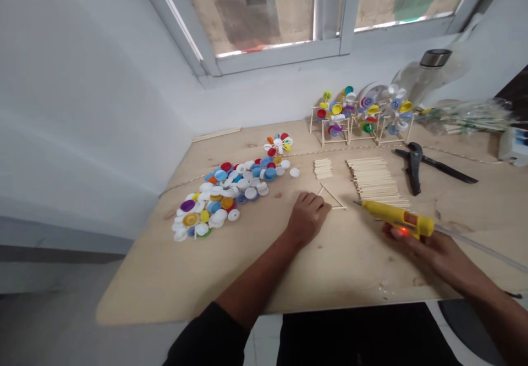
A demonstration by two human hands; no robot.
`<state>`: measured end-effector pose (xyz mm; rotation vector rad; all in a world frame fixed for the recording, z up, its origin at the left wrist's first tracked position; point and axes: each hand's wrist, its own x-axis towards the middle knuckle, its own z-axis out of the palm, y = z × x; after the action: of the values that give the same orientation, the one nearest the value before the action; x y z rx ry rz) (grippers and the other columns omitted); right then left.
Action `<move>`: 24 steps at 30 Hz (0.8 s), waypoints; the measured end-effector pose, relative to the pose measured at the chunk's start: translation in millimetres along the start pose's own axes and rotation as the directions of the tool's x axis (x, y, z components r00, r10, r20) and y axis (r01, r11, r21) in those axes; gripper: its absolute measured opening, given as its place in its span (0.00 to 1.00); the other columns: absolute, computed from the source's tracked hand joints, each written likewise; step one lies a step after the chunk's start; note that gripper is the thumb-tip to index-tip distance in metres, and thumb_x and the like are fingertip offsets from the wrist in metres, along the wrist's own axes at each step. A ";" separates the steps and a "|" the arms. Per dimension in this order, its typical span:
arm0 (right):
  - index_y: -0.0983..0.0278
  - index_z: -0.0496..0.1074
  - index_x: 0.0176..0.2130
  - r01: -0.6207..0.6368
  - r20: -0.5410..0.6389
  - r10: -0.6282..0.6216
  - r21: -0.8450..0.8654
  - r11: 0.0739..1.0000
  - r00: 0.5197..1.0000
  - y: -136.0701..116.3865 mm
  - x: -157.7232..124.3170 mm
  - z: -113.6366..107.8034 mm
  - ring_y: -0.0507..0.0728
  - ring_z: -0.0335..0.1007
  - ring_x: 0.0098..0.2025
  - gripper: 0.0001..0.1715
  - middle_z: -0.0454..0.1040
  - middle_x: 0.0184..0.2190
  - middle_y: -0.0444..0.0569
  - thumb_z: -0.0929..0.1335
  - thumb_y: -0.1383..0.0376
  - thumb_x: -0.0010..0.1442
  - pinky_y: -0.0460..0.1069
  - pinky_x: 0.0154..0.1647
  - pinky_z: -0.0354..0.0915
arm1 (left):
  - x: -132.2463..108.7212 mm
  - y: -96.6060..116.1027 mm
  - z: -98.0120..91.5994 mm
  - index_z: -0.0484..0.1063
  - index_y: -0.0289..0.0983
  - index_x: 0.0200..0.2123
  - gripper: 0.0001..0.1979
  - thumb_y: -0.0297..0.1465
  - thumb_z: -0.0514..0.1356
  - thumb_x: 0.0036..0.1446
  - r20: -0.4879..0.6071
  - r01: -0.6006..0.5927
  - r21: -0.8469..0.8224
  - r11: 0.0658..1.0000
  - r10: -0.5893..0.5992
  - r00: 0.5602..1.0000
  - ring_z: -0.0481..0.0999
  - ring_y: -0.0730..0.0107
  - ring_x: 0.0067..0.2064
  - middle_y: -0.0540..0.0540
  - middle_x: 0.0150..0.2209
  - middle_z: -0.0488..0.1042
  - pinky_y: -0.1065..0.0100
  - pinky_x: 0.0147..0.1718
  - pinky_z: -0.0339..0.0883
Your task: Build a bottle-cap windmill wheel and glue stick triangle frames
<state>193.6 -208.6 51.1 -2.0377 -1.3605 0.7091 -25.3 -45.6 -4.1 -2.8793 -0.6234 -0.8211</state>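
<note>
My right hand is wrapped round a yellow hot glue gun, which has a red light lit and a clear glue stick trailing from its back. Its nozzle points left, just short of a small triangle of thin wooden sticks lying flat on the table. At the triangle's left corner, my left hand rests with curled fingers closed on it, hiding that corner. Right of the triangle lies a row of wooden sticks, with a bundle of shorter sticks behind it.
Colourful bottle caps are heaped on the left of the wooden table. Cap-and-stick wheels on frames stand at the back. A black-handled cutting tool, a plastic bag of sticks and a bottle are on the right.
</note>
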 end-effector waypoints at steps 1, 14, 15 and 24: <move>0.52 0.77 0.34 -0.044 0.047 0.041 0.052 0.998 0.998 -0.1 -1.5 3.9 0.65 0.75 0.42 0.23 0.79 0.37 0.39 0.62 0.42 0.52 0.55 0.41 0.72 | 0.0 -0.2 0.2 0.71 0.37 0.30 0.11 0.27 0.51 0.61 0.001 -0.001 -0.004 1.000 0.001 1.000 0.64 0.68 0.33 0.47 0.27 0.69 0.63 0.37 0.56; 0.61 0.74 0.34 -0.118 0.006 0.119 -0.099 0.988 0.993 -18.0 -2.8 17.8 0.61 0.74 0.31 0.26 0.77 0.27 0.45 0.62 0.44 0.52 0.50 0.29 0.68 | 1.4 0.1 0.0 0.70 0.37 0.29 0.12 0.27 0.50 0.62 0.012 0.006 0.006 1.000 -0.006 1.000 0.65 0.68 0.34 0.47 0.28 0.69 0.63 0.38 0.56; 0.61 0.74 0.34 -0.118 0.002 0.119 -0.099 0.988 0.993 -17.4 -2.8 18.3 0.61 0.74 0.32 0.26 0.77 0.27 0.45 0.62 0.44 0.53 0.50 0.30 0.68 | 1.5 0.0 0.3 0.70 0.37 0.29 0.12 0.27 0.51 0.62 0.011 0.006 0.009 1.000 -0.006 1.000 0.65 0.68 0.34 0.47 0.28 0.69 0.63 0.37 0.56; 0.64 0.75 0.38 -0.107 -0.018 0.106 -0.103 0.989 0.994 -16.3 -1.7 21.1 0.63 0.74 0.38 0.29 0.79 0.35 0.49 0.62 0.45 0.52 0.49 0.37 0.68 | 4.0 -1.7 -0.9 0.68 0.36 0.26 0.11 0.26 0.51 0.60 0.053 -0.044 0.088 0.995 0.039 0.998 0.65 0.68 0.34 0.46 0.29 0.68 0.63 0.36 0.56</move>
<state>168.0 -201.5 48.4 -2.2068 -1.3145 0.6832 -23.4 -42.8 -1.4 -2.8303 -0.5875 -0.6984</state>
